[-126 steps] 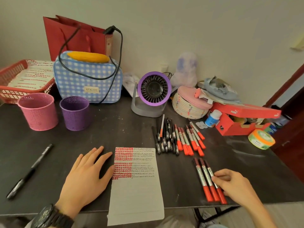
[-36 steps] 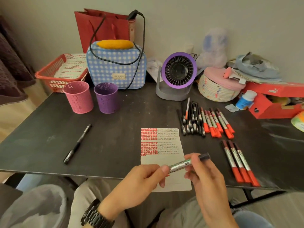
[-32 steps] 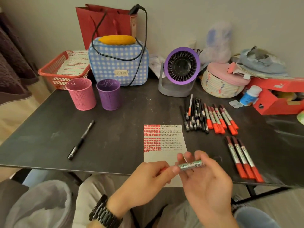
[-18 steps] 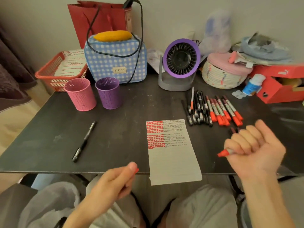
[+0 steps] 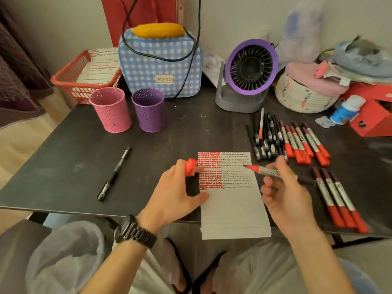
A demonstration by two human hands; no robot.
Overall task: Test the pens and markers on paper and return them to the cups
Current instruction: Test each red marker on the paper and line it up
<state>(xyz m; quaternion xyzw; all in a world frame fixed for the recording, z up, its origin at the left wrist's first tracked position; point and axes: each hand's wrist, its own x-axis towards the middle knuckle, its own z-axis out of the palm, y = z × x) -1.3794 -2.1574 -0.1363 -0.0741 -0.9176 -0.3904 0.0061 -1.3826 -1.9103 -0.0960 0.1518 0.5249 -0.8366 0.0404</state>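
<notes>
- Gripping an uncapped red marker (image 5: 267,172), the right hand (image 5: 284,196) has its fingers curled round the barrel. The tip points toward 9 o'clock above the paper (image 5: 233,211); whether it touches cannot be told.
- Left hand (image 5: 174,196), at 9 o'clock of the paper, pinches the red cap (image 5: 191,166) in curled fingers, thumb at the sheet's left edge.
- Paper: lies on the table (image 5: 74,158), overhanging its near edge, with red and dark marks across the upper part.
- Pink cup (image 5: 110,110) and purple cup (image 5: 149,110): upright, side by side, at 10 o'clock of the paper, well apart from it.
- Black pen (image 5: 114,170): lying alone at 9 o'clock of the left hand.
- Row of pens and markers (image 5: 286,141): at 1 o'clock of the paper.
- 3 capped red markers (image 5: 337,198): side by side at 3 o'clock, just beside the right hand.
</notes>
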